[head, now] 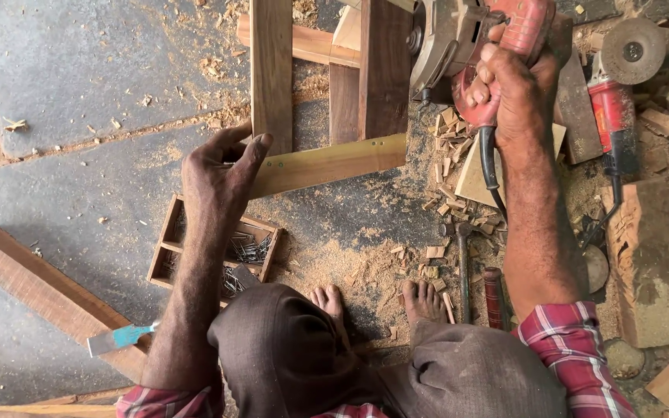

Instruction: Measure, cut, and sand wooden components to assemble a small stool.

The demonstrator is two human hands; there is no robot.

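With the left hand [218, 174] pressing fingers spread on the wooden frame [327, 162], the right hand [509, 93], at two o'clock, clamped the red power planer [474, 31], seemingly mid-planing, needing steady bracing.

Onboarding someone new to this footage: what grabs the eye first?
The right hand at top right, gripping a red power saw over the wooden frame. The left hand presses on the frame's pale crossbar. Sawdust and wood chips litter the stone floor, with a tray of nails beside the knee.

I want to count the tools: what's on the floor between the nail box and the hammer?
Head view: sawdust, wood chips and the person's bare feet lie between the nail box and the hammer; no tools.
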